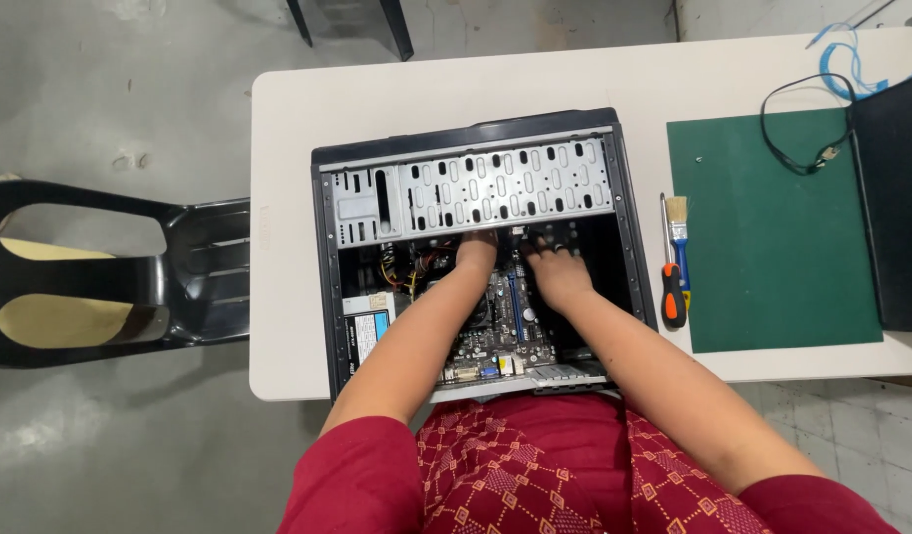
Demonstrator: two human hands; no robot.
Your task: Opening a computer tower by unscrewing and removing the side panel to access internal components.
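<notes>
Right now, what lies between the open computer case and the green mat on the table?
In the head view, a small paintbrush and an orange-handled screwdriver lie on the white table between the computer case and the green mat.

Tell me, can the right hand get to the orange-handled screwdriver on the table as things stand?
Probably yes. The screwdriver lies uncovered on the table just outside the computer case, beside a small brush, on the right hand's side; the hand need only lift out over the wall.

Inside the open computer case (476, 247), room is limited at the far side by the perforated drive cage (476, 188) and at both sides by the case walls; open tabletop (288, 198) is left beside it, where the green mat (772, 257) lies bare
</notes>
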